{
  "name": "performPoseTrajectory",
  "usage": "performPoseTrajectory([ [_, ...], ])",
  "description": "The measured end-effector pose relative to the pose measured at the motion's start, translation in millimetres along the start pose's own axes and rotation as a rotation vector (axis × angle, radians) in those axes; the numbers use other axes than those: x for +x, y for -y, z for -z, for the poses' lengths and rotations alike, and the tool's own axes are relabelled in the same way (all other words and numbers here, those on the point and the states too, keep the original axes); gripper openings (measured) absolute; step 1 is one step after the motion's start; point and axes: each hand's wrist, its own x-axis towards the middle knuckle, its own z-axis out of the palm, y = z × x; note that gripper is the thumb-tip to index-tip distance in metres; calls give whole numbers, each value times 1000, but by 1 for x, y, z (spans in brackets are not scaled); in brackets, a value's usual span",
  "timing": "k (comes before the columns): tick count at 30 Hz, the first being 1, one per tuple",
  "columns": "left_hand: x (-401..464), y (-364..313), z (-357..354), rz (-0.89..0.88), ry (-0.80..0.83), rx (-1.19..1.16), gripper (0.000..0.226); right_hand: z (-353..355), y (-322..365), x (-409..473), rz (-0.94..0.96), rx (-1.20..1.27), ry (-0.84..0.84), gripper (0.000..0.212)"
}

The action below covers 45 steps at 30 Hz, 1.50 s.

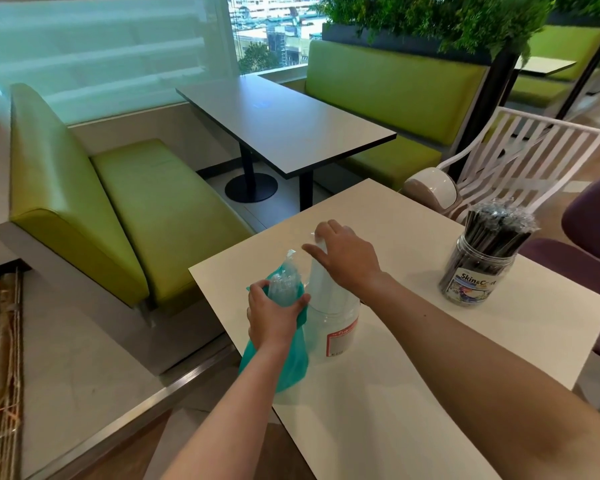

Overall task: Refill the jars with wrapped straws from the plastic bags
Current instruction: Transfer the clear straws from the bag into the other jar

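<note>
Teal bag [274,358]: upright at table's 9 o'clock edge, clear neck bunched. Clear jar [333,327]: just beside it, white wrapped straws [321,271] standing inside. Labelled jar [475,271]: 3 o'clock, packed with black straws [492,233].

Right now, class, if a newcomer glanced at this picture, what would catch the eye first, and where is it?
Probably the teal plastic bag at the near table's left edge, gripped by the left hand. Beside it the right hand rests, fingers spread, on pale wrapped straws standing in a clear jar. At the table's right stands a second jar packed with dark straws.
</note>
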Motion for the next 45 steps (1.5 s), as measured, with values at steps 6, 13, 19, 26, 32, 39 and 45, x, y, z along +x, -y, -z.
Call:
performPoseTrajectory([
  [6, -1, 0, 1, -4, 18, 2, 73, -8, -5, -12, -29, -81, 70, 44],
  [13, -2, -2, 0, -13, 10, -1, 68, -27, -4, -43, -12, 50, -97, 31],
  [19, -3, -4, 8, -8, -5, -86, 56, -10, 6, -51, -71, 66, -148, 36],
  [26, -4, -1, 44, -67, 2, -222, 53, -11, 48, -85, -49, 259, -280, 13],
  [32, -14, 12, 65, -76, 67, -330, 53, -25, 78, -98, -157, 695, -31, 15],
  [39, -26, 22, 77, -96, 96, -378, 50, -29, 82, -108, -300, 729, 34, 30],
  [45, -38, 18, 76, -129, 178, -356, 47, -29, 77, -108, -411, 829, 158, 68],
])
